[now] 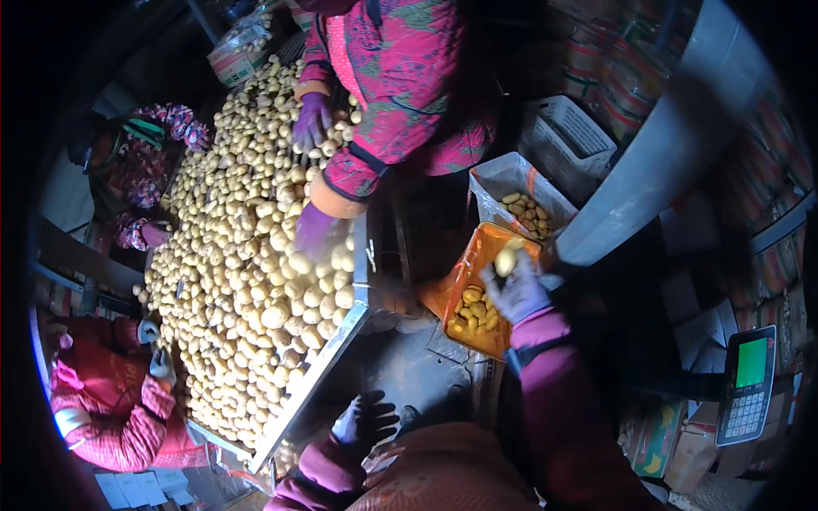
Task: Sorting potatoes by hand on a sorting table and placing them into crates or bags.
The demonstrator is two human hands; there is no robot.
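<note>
My right hand (pixel 520 296), in a pale glove, is closed on a yellow potato (pixel 506 261). It hangs over the orange-lined container (pixel 457 322), inside which several potatoes (pixel 474 312) lie. Near the front of my body, my left hand (pixel 365 421) wears a glove with dark fingers, spread apart and holding nothing. Left of it stretches a sorting table with a metal edge (pixel 308 373), heaped with a great many potatoes (pixel 256 281).
Behind the orange-lined container stands another with a clear liner (pixel 490 180) and potatoes inside. A white crate (pixel 573 136), a grey post (pixel 652 162) and a scale display (pixel 746 385) are to the right. Co-workers' gloved hands (pixel 313 123) reach over the heap from the far and left sides.
</note>
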